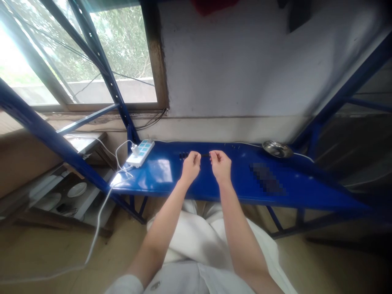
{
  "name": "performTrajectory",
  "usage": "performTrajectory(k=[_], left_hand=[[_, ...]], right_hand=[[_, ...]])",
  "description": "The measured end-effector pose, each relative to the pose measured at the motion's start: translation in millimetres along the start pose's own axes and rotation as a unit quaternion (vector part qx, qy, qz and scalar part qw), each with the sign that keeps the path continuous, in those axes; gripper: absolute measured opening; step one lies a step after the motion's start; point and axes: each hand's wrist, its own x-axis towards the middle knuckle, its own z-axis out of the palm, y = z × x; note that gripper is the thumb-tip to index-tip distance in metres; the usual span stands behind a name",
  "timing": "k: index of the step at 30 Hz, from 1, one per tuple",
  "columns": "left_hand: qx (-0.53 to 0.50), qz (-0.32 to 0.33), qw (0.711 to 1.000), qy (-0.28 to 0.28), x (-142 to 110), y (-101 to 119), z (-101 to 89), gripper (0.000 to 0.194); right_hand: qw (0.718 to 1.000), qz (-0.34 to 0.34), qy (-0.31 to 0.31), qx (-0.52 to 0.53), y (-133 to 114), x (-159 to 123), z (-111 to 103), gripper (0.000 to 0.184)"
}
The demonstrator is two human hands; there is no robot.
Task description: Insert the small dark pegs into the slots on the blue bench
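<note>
Over the blue table (171, 185), my left hand (191, 165) and my right hand (221, 164) face each other, both with fingers pinched. A thin dark strip (205, 154) spans the short gap between my fingertips, one end in each hand. Its kind is too small to make out. Just left of my left hand is a row of small dark pieces (183, 156); I cannot tell whether they are joined to the strip or lie on the table.
A white power strip (141, 153) with a plug and cables lies at the table's left end. Toward the right are a shiny metal bowl (277, 149) and a blurred-out dark object (267, 178). Tiny bits (235, 146) lie near the back edge. Blue frame posts (105, 69) rise at left.
</note>
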Motion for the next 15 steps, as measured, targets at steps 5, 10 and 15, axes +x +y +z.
performTrajectory(k=[5, 10, 15], left_hand=[[-0.017, -0.012, 0.999, -0.026, -1.1, 3.5, -1.4, 0.019], [-0.033, -0.024, 0.998, -0.039, -3.8, 3.8, -0.8, 0.028], [-0.064, -0.05, 0.996, -0.021, -5.0, 4.8, 2.0, 0.038]], right_hand=[[0.999, -0.032, -0.015, -0.013, -0.7, 0.6, -4.4, 0.035], [0.998, -0.044, -0.032, -0.013, 2.0, 1.8, -7.3, 0.036], [0.998, -0.043, -0.042, -0.011, 2.4, 0.5, -5.7, 0.037]])
